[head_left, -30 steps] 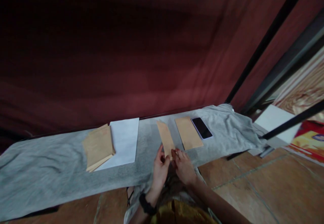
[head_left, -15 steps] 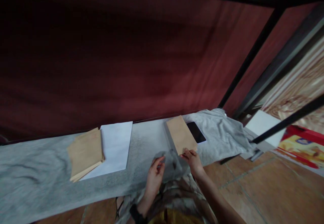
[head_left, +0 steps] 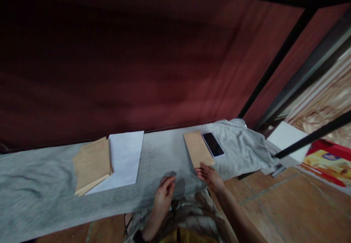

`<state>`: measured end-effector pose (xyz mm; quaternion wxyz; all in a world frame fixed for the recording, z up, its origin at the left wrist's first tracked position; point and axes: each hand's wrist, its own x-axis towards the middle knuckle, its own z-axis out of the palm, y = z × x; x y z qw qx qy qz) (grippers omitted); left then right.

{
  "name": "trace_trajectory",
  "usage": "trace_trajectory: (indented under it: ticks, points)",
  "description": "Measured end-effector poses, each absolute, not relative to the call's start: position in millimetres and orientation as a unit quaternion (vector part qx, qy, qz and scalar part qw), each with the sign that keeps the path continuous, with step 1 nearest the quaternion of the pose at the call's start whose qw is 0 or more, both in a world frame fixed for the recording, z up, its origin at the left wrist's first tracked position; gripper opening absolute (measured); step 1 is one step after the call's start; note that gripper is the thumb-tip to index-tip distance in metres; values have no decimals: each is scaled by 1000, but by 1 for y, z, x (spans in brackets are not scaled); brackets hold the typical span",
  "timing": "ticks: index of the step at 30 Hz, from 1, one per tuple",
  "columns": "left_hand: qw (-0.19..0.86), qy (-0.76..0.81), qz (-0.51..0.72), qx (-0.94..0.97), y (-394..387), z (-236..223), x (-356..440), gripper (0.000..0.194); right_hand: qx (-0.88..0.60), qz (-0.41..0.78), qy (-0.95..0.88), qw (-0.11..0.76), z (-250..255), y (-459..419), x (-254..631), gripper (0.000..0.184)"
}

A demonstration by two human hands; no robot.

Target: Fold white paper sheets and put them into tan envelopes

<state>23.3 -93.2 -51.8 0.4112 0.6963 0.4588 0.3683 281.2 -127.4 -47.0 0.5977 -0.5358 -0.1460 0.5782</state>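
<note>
A brown paper envelope (head_left: 197, 148) lies along the grey cloth, right of centre. My right hand (head_left: 208, 175) is at its near end, fingers bent against the edge and closed on it as far as I can see; the underside of the grip is hidden. Close beside the envelope, to its right, rests a dark-screened phone (head_left: 213, 144). My left hand (head_left: 163, 191) hovers over the cloth's front part, empty, its fingers loosely curved and apart. Further left, a stack of brown envelopes (head_left: 94, 162) overlaps white paper (head_left: 126, 159).
Grey cloth (head_left: 161, 148) covers the long narrow surface, rumpled at its right end. A dark red curtain-like backdrop (head_left: 164, 89) rises behind it. Black frame bars (head_left: 276, 63) stand at the right. On the tiled floor (head_left: 309, 202) side are a white panel and a red-yellow box (head_left: 329, 162).
The single envelope has come down flatter and a little nearer, baring more of the phone. My left hand has drawn slightly left and down. My right hand stays at the envelope's near end.
</note>
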Motion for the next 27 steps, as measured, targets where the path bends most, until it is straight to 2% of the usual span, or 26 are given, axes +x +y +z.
trace_trajectory:
  ticks: [8,14,21,27]
  points:
    - [375,436,359,735,-96,-47,22,29,-526,588,-123,602,-44,-125,284,24]
    - [320,431,359,764,-95,-50,14,29,-552,590,-119,577,-41,-133,288,31]
    - [135,516,352,769,-66,-50,-28,33,-561,583,-145,570,-36,-142,288,49]
    - [-64,676,183,711,-60,-37,-58,56,-588,568,-206,538,-39,-140,275,57]
